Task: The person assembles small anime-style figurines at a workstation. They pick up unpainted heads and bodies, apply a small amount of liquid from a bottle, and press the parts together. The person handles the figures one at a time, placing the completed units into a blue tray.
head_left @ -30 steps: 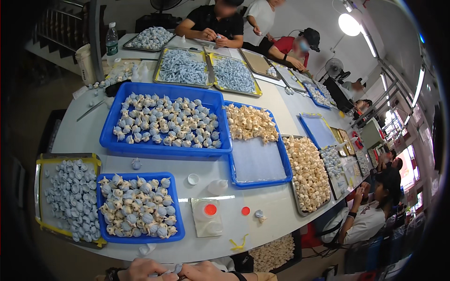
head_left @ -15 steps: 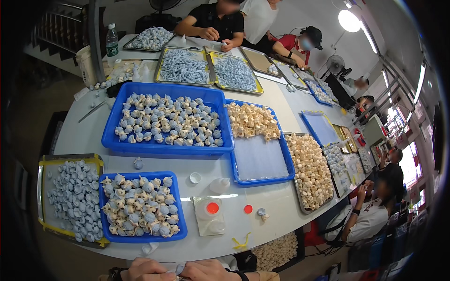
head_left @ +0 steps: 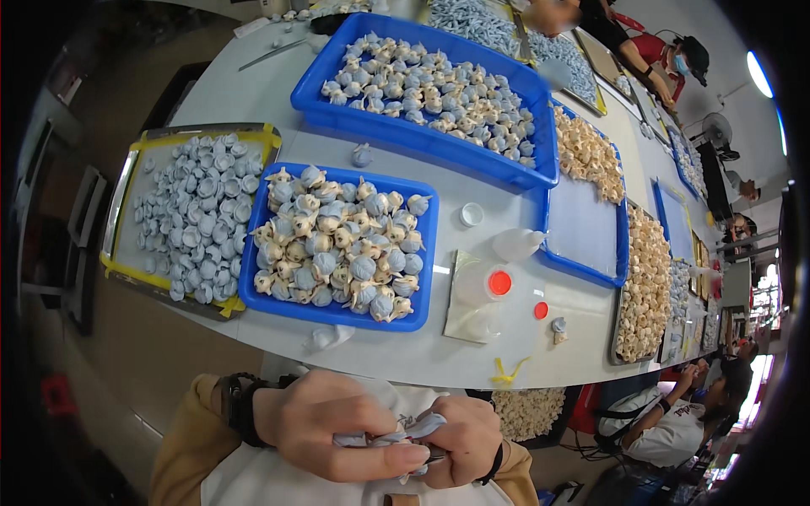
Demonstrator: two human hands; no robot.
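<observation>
The small pale blue piece (head_left: 403, 436) sits low in my view, close to my body, well below the edge of the white table (head_left: 253, 84). Both my hands are closed on it. My left hand (head_left: 337, 426) pinches its left end, with the fingers curled over the top. My right hand (head_left: 462, 438) grips its right end. The piece lies sideways between them, so its long way runs from left to right, and a little tip sticks up near my right thumb. Neither hand is nearer; they meet right on it and almost touch each other.

Straight up from my hands is the small blue tray (head_left: 337, 316), full of blue and tan pieces. It is the nearest tray, a bit closer to my left hand. Left of it sits a yellow-edged tray (head_left: 190, 133) with only blue pieces. The bottle with the red cap (head_left: 485, 282) stands up and to the right, nearer my right hand.
</observation>
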